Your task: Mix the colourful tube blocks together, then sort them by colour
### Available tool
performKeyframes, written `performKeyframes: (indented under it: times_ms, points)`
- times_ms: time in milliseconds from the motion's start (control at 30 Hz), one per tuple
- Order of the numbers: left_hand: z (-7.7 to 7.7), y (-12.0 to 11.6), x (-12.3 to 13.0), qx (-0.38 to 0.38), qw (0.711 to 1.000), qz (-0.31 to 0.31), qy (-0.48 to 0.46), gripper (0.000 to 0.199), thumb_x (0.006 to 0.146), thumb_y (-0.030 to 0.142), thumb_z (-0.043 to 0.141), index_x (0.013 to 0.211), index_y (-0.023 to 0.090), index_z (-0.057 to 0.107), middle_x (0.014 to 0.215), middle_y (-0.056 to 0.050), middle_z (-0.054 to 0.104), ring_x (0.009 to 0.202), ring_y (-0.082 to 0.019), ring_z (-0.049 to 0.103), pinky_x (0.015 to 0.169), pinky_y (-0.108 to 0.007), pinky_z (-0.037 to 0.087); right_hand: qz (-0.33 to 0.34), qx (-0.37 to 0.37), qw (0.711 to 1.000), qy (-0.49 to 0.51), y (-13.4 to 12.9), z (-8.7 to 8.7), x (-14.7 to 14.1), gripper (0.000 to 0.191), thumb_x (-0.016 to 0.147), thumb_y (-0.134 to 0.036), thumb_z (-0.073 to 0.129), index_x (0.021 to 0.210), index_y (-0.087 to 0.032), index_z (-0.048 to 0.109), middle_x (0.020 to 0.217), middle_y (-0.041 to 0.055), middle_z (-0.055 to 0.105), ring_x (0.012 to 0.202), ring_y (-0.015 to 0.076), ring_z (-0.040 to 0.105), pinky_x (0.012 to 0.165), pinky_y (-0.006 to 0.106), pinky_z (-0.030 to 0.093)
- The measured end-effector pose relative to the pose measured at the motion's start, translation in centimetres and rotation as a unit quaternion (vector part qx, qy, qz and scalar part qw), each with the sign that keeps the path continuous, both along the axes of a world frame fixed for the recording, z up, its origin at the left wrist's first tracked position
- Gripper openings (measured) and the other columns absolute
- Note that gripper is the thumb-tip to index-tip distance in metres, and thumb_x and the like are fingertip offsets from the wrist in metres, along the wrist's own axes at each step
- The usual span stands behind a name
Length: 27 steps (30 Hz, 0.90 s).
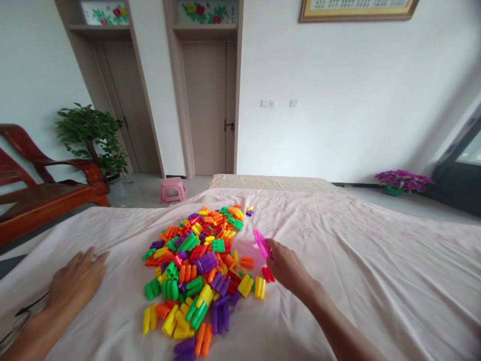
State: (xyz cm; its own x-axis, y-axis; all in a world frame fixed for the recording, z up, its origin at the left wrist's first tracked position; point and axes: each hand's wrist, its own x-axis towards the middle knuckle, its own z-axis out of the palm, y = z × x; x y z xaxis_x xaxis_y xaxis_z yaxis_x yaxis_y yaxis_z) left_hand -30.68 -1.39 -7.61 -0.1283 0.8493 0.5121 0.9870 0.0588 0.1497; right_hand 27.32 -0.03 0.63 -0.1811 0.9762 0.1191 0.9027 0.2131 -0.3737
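Note:
A big pile of colourful plastic building pieces [195, 258] in orange, green, yellow, purple and red is heaped on a pale pink cloth [338, 281]. At the pile's right side, my right hand [283, 263] is closed on a bright pink, flat plastic piece [260, 244]. Just below that hand, a red piece [268, 274] lies close to the fingers, with a yellow piece [260, 288] beside it. My left hand [77, 281] rests palm down on the cloth, left of the pile and apart from it, fingers stretched out and holding nothing.
A small yellow and purple piece [250, 211] lies off the pile's far end. Past the cloth stand a pink stool [173, 190], a wooden chair [48, 190] and a potted plant [90, 135]. Purple flowers [404, 180] sit on the floor at far right.

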Motion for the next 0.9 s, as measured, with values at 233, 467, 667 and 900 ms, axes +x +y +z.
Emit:
performKeyframes:
  times_ms: [233,467,667,900]
  points:
    - [1.0,6.0,9.6,-0.082,0.982,-0.082,-0.149,0.061,0.090,0.054,0.036,0.130,0.016,0.060,0.135,-0.015,0.063,0.127,-0.030,0.057,0.113,-0.045,0.039,0.129,0.019,0.987,0.093,0.7,-0.7,-3.2,0.035,0.084,-0.015,0.045,0.114,-0.019,0.062,0.103,0.0070,0.070,0.093,0.0188,0.063,0.079,0.026,0.041]
    - [-1.0,10.8,12.1,-0.074,0.942,-0.110,-0.308,0.074,0.089,0.060,0.025,0.134,0.012,0.057,0.146,-0.014,0.055,0.139,-0.024,0.047,0.118,-0.038,0.033,-0.135,0.069,0.985,0.084,13.9,-2.0,1.5,0.047,0.089,-0.017,0.045,0.135,-0.018,0.055,0.122,0.0116,0.061,0.101,0.0208,0.061,0.080,0.027,0.042]
    - [-2.1,11.3,11.5,-0.076,0.925,-0.091,-0.362,0.068,0.087,0.063,0.039,0.133,0.017,0.060,0.143,-0.010,0.058,0.137,-0.026,0.049,0.118,-0.040,0.032,-0.154,0.024,0.988,-0.026,19.5,-2.3,1.1,0.047,0.098,-0.017,0.032,0.141,-0.024,0.049,0.124,0.0140,0.059,0.103,0.0230,0.063,0.076,0.030,0.042]
    - [-2.6,11.5,10.8,-0.060,0.898,-0.088,-0.427,0.060,0.081,0.059,0.054,0.125,0.020,0.068,0.134,-0.006,0.066,0.129,-0.027,0.056,0.113,-0.038,0.039,0.014,0.079,0.994,-0.077,16.1,-3.9,-4.4,0.045,0.094,-0.011,0.039,0.133,-0.028,0.055,0.116,0.0089,0.064,0.109,0.0214,0.059,0.082,0.029,0.041]
